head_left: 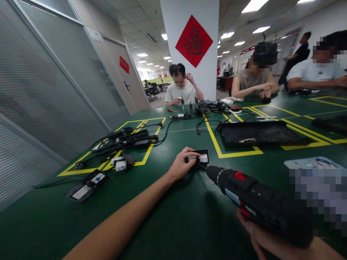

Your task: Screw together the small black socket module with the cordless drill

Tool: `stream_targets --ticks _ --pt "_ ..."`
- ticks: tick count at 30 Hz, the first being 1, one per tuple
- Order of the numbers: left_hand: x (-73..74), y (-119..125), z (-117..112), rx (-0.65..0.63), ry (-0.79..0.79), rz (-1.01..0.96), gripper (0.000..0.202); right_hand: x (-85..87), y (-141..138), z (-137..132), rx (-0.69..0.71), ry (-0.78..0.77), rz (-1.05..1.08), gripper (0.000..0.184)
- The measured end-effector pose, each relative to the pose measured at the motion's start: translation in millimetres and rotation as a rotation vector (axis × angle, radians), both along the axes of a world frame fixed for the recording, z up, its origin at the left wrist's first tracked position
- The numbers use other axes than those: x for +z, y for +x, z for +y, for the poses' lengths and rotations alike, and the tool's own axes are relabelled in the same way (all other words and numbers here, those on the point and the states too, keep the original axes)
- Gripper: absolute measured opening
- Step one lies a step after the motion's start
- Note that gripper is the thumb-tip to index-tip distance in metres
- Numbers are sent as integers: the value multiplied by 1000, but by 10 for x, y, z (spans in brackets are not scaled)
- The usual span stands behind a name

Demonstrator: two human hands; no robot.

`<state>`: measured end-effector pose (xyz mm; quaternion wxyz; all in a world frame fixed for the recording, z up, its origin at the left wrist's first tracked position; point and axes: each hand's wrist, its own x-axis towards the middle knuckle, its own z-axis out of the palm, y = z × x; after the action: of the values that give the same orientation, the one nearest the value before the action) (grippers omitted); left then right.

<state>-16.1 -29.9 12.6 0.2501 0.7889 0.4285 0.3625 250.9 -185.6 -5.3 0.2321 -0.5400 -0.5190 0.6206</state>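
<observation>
My right hand [267, 236] grips a black cordless drill [252, 195] with red buttons, its chuck pointing left and away from me. The thin bit reaches the near side of a small black casing [205, 152] with white parts inside; whether it touches is hard to tell. With fingers bent over this casing, my left hand [182, 164] holds it against the green table. A ring shows on one finger. Farther left lies a similar black casing [89, 185] with pale strips. Beyond it is a white plug-like block [120, 164].
Black cables [132, 139] lie heaped inside yellow tape lines at left. A black tray [260, 133] stands right of centre, with more cables [208, 107] behind. A light blue tray [314, 163] sits at right. Several people sit across the table.
</observation>
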Motion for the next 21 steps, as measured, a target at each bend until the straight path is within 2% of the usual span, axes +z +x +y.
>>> stream_targets --ticks 3,8,16,21 --pt "-8 -2 2 -3 3 -4 26 79 -29 11 -21 -70 75 26" --pt "-16 3 8 -7 9 -14 26 153 -4 10 29 -7 71 38" --pt "-8 1 4 -8 5 -20 26 238 30 22 60 70 15 21" --pt "0 4 1 2 1 -18 27 211 -13 24 12 -10 7 20"
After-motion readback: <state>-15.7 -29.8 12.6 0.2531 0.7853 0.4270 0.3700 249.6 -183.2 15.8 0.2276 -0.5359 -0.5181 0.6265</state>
